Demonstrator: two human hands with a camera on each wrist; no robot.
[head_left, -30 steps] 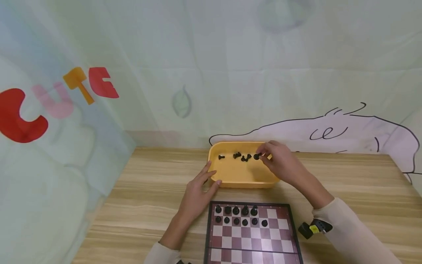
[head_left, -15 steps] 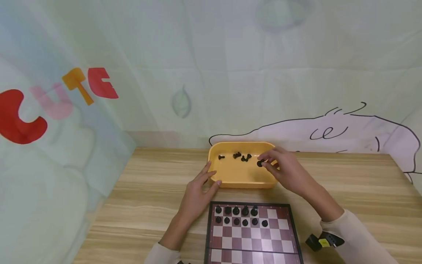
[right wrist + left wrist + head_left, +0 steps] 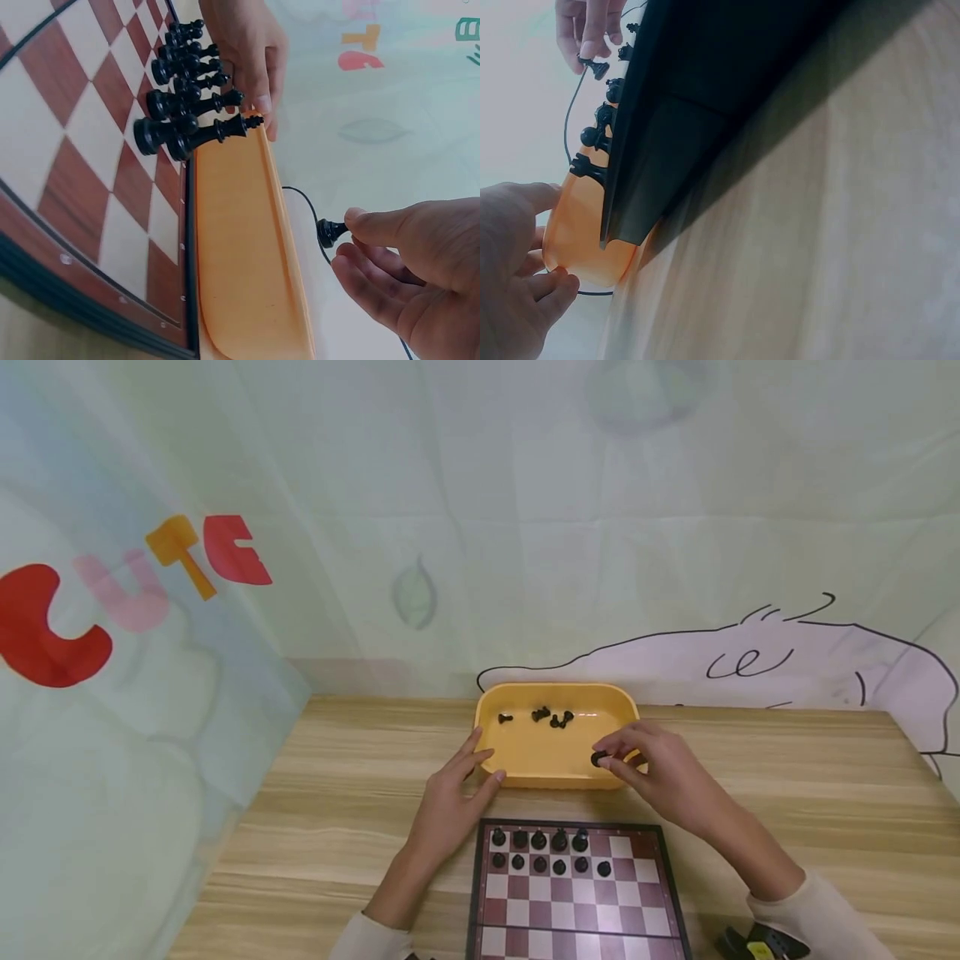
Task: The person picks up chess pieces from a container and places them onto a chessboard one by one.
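Observation:
In the head view my left hand (image 3: 446, 806) holds the left end of a yellow plastic tray (image 3: 536, 756), thumb at the front rim and a finger reaching inside. My right hand (image 3: 667, 777) pinches a black chess piece (image 3: 598, 759) above the tray's front right part. The right wrist view shows this piece's round base (image 3: 325, 233), while fingertips hide its top. Several black chess pieces (image 3: 542, 714) lie on their sides in the tray. In front of it, a brown-and-white chessboard (image 3: 564, 914) carries two rows of upright black pieces (image 3: 558, 841) on its far left part.
A wooden table (image 3: 337, 777) bears the tray and board. Behind it hangs a printed cloth (image 3: 525, 568) with coloured letters and line drawings, close to the tray's back rim. A black band with a yellow patch (image 3: 760, 950) is on the right sleeve.
My right hand has lifted the chess piece from the tray's back right and brought it toward the tray's front rim. The left hand and the pieces on the board stay put.

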